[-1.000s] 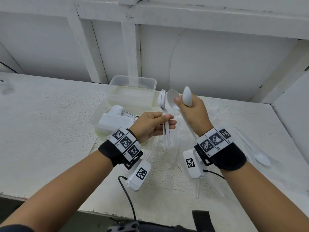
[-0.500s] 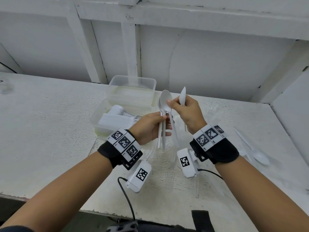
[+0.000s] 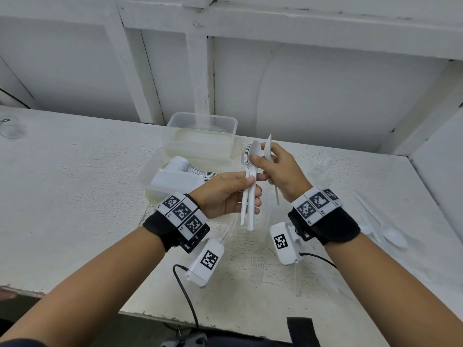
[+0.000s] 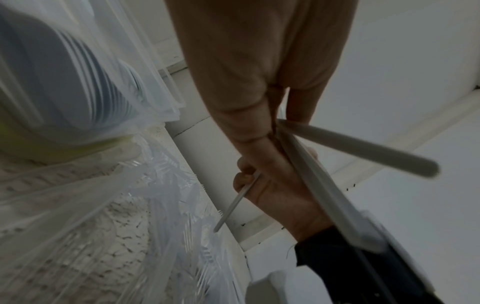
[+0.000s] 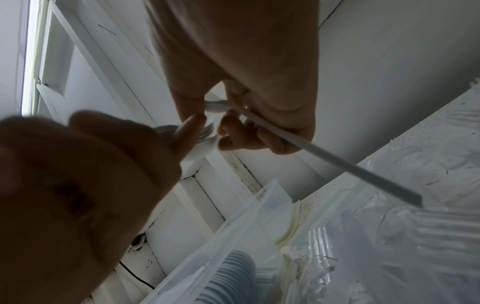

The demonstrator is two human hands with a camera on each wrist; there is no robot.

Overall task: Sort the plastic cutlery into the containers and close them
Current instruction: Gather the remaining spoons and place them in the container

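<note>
**Q:** Above the rough white painted tabletop (image 3: pixel 75 186), what does each hand hold?

**A:** The left hand (image 3: pixel 225 194) has thumb and fingers curled round a nested bundle of smooth white plastic spoons (image 3: pixel 250 171), bowls up, handles hanging below the fist. The right hand (image 3: pixel 283 171) pinches the neck of the front spoon with thumb and forefinger, while its other fingers curl round a single thin white plastic spoon (image 3: pixel 268 149) seen edge-on, its slim handle pointing down.

**Q:** Where are the containers?

**A:** A translucent rectangular plastic container (image 3: pixel 150 179) lies just left of the left hand. It holds a row of stacked white spoons (image 3: pixel 185 169), ribbed where their bowls overlap. A second, clear rectangular container (image 3: pixel 203 123) stands behind it, against the white panelled wall (image 3: pixel 325 96).

**Q:** What else lies on the table?

**A:** Clear plastic forks in crinkled transparent wrapping (image 4: pixel 155 216) lie under the hands. Loose white plastic spoons (image 3: pixel 393 236) rest well to the right. Both wrists carry black bands with square-patterned marker tags (image 3: pixel 181 211).
</note>
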